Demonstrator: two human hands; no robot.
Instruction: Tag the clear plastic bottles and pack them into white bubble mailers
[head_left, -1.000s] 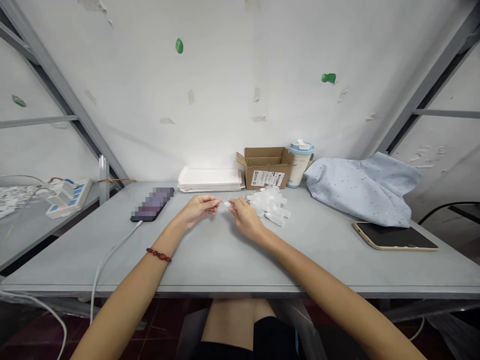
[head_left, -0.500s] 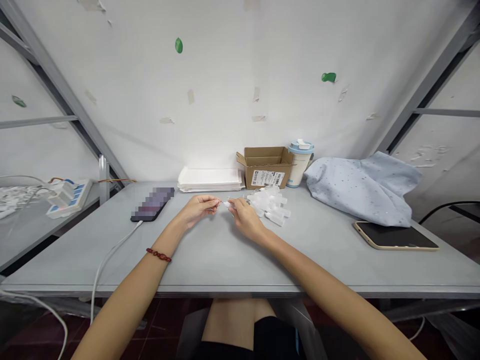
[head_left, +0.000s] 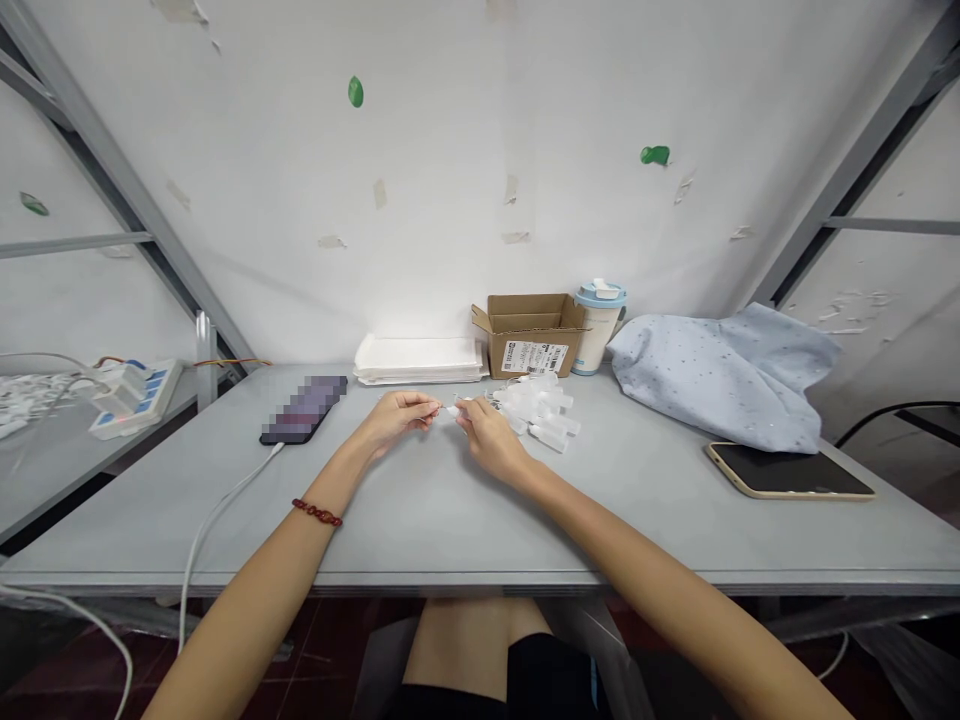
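Looks like a makeshift small-parts packing station, not a proper lab. Plain grey tabletop [head_left: 450,520] slotted inside a bare metal frame [head_left: 127,190], against a scuffed white wall [head_left: 450,150] with old tape scraps [head_left: 514,188]. Work stock: pile of small clear bottles [head_left: 540,410], labelled cardboard box [head_left: 529,335], stack of white sheets [head_left: 420,358]. Power strip [head_left: 131,395] on the next table. Personal stuff mixed in: lidded cup [head_left: 598,325], phone [head_left: 304,408] on a charging cable [head_left: 217,515], bundled cloth [head_left: 720,375].

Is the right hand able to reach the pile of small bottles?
Probably yes: the pile of small bottles lies just beside the right hand, nothing between, though that hand pinches a small white piece.
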